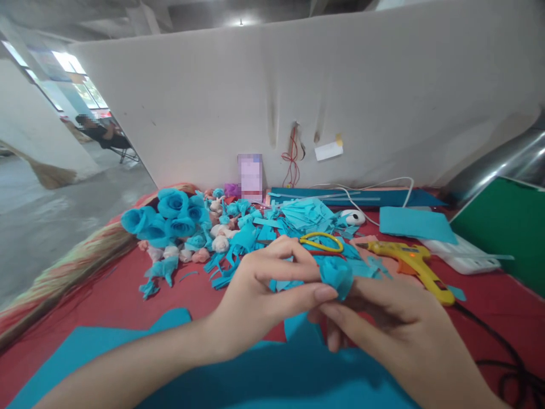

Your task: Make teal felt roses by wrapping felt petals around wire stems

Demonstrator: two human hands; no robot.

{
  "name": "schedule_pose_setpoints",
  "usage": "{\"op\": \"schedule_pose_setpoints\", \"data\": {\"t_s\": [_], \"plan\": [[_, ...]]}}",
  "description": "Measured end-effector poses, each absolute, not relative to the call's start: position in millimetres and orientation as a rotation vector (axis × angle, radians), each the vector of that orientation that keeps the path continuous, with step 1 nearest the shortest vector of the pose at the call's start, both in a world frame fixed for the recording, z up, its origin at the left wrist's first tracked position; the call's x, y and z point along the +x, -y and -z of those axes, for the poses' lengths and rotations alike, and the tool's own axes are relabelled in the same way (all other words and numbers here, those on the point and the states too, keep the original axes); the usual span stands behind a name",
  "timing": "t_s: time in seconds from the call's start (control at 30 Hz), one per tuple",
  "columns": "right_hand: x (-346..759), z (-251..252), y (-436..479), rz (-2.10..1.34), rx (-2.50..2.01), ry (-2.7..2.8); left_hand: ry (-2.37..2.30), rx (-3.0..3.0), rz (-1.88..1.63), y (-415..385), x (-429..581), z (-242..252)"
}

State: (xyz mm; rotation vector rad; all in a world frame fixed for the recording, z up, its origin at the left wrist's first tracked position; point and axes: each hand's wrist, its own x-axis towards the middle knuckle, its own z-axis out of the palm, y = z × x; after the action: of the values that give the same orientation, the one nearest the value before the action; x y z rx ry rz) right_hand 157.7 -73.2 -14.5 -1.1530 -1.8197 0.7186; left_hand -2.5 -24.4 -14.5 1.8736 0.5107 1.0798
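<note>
Between my two hands is a small blue crepe paper flower (336, 276), its petals curled around each other. My left hand (272, 284) pinches it from the left with thumb and fingers. From the right, my right hand (392, 329) grips its lower part, thumb and fingertips pressed together; the base is hidden by the fingers. Just behind the hands lie scissors with yellow handles (326, 242) on blue paper scraps (306, 215). A yellow glue gun (409, 261) with an orange light rests to the right. Large blue paper sheets (255, 378) spread beneath my forearms.
Finished blue paper roses (170, 216) and small pink and white paper buds (220, 244) cluster at the left on the red tablecloth (114, 298). A phone (250, 177) leans against the white panel. A white power strip (464, 258) and black cable (494, 335) are at the right.
</note>
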Motion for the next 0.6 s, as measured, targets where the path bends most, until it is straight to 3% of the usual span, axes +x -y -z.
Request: {"op": "schedule_pose_setpoints", "data": {"t_s": [0.6], "plan": [[150.4, 13.5, 76.4, -0.834, -1.211, 1.670, -0.537, 1.837, -1.146, 25.1, -2.6, 17.2]]}}
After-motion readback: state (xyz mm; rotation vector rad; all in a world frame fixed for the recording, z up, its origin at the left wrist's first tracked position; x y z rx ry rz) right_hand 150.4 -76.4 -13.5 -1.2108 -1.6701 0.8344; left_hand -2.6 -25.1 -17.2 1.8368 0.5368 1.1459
